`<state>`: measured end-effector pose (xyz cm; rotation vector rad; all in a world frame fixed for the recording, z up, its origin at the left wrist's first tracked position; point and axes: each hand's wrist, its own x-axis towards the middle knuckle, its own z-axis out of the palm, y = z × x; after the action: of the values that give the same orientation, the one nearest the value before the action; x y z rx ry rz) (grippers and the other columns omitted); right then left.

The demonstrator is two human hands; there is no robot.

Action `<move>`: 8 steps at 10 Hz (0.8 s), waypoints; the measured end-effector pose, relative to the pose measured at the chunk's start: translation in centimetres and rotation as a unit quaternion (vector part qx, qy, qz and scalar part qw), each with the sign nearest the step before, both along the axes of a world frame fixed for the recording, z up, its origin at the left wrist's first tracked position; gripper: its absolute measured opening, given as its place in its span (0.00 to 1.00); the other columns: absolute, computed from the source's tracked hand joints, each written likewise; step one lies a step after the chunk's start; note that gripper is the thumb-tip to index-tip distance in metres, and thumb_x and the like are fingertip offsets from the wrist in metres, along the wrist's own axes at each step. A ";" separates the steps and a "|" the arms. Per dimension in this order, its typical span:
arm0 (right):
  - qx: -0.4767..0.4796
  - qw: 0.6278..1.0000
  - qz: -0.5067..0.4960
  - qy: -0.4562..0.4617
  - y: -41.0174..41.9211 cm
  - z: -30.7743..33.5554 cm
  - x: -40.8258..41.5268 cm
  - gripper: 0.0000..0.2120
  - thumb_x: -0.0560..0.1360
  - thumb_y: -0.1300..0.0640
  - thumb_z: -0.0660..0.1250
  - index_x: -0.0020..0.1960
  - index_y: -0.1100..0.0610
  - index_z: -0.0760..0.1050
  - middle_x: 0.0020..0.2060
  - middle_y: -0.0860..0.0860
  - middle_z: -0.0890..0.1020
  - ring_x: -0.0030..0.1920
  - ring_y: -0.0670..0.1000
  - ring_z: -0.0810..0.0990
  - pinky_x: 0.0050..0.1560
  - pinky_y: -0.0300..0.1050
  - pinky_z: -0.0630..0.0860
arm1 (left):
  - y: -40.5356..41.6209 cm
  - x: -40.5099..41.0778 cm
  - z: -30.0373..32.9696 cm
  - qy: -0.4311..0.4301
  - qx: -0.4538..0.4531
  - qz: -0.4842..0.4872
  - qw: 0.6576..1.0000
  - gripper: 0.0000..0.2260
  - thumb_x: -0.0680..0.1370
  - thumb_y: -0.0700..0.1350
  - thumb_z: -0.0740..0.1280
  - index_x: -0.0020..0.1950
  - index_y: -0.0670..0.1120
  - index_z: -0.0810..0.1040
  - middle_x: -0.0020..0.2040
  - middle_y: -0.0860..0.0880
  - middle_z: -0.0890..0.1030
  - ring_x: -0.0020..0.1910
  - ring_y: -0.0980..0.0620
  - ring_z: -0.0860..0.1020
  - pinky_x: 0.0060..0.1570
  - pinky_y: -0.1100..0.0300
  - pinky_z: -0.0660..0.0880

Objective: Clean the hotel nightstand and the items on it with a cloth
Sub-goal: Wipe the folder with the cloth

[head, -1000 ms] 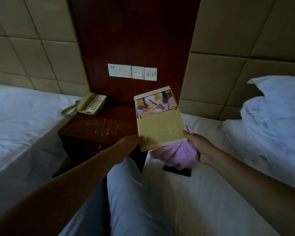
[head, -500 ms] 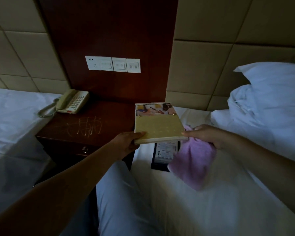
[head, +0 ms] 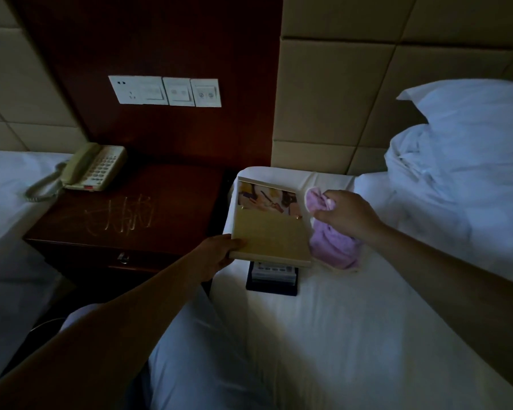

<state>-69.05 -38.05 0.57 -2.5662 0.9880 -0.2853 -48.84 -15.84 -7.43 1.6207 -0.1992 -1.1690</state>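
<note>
A dark wooden nightstand point(head: 172, 202) stands between two beds, with pale scribble marks point(head: 125, 217) on its top. A beige telephone point(head: 94, 168) sits at its back left. My left hand point(head: 216, 255) grips the near left corner of a yellow desk calendar point(head: 270, 232) with a picture on its upper page, held low and nearly flat over the right bed. My right hand point(head: 347, 214) holds a pink cloth point(head: 332, 247) just right of the calendar; the cloth hangs down onto the sheet.
A black holder with white cards point(head: 273, 276) lies on the right bed point(head: 353, 335), partly under the calendar. White pillows point(head: 462, 155) are piled at the right. A switch panel point(head: 166, 91) is on the wooden wall panel. The left bed point(head: 3, 187) borders the nightstand.
The calendar has tilted from upright to nearly flat and dropped toward the right bed. My right hand has come off its edge and moved right with the cloth.
</note>
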 end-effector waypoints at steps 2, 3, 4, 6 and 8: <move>0.013 1.000 0.005 0.016 0.2 -1.8 0.4 0.14 0.76 0.45 0.69 0.42 0.56 0.76 0.36 0.50 0.79 0.39 0.52 0.76 0.36 0.45 0.67 | -0.5 -0.1 -2.5 -0.013 0.038 -0.029 0.999 0.10 0.79 0.42 0.71 0.60 0.44 0.78 0.61 0.42 0.79 0.58 0.46 0.78 0.54 0.57 0.77; 0.011 1.000 0.008 0.020 0.1 -2.4 0.7 0.17 0.76 0.43 0.67 0.45 0.58 0.77 0.38 0.52 0.80 0.40 0.53 0.78 0.41 0.48 0.70 | -0.5 0.0 -2.6 -0.002 0.052 -0.031 0.998 0.09 0.79 0.42 0.71 0.58 0.44 0.77 0.59 0.43 0.79 0.60 0.45 0.77 0.57 0.56 0.76; 0.011 1.000 0.014 0.017 0.0 -2.5 1.1 0.17 0.75 0.43 0.67 0.45 0.58 0.77 0.37 0.53 0.80 0.40 0.54 0.79 0.41 0.49 0.72 | -0.7 0.3 -3.2 0.003 0.070 -0.037 0.997 0.15 0.79 0.42 0.71 0.65 0.42 0.75 0.60 0.43 0.79 0.61 0.44 0.77 0.57 0.55 0.74; 0.011 1.000 0.015 0.014 -0.1 -1.2 2.0 0.16 0.73 0.44 0.70 0.43 0.57 0.76 0.37 0.52 0.80 0.41 0.53 0.79 0.40 0.47 0.70 | -0.4 0.3 -3.4 0.009 0.089 -0.030 0.995 0.09 0.78 0.41 0.72 0.55 0.45 0.75 0.57 0.44 0.78 0.55 0.47 0.77 0.62 0.52 0.74; 0.038 0.999 0.032 0.006 0.3 3.1 3.1 0.12 0.76 0.45 0.70 0.56 0.50 0.78 0.46 0.47 0.80 0.47 0.51 0.78 0.48 0.46 0.75 | -1.0 0.6 -3.0 -0.124 0.119 -0.058 0.983 0.25 0.80 0.50 0.70 0.74 0.45 0.68 0.69 0.43 0.74 0.64 0.44 0.75 0.63 0.53 0.72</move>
<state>-65.98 -37.75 3.64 -2.5278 0.9028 -0.2108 -48.22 -16.83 -10.39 1.9898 -0.3277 -1.1070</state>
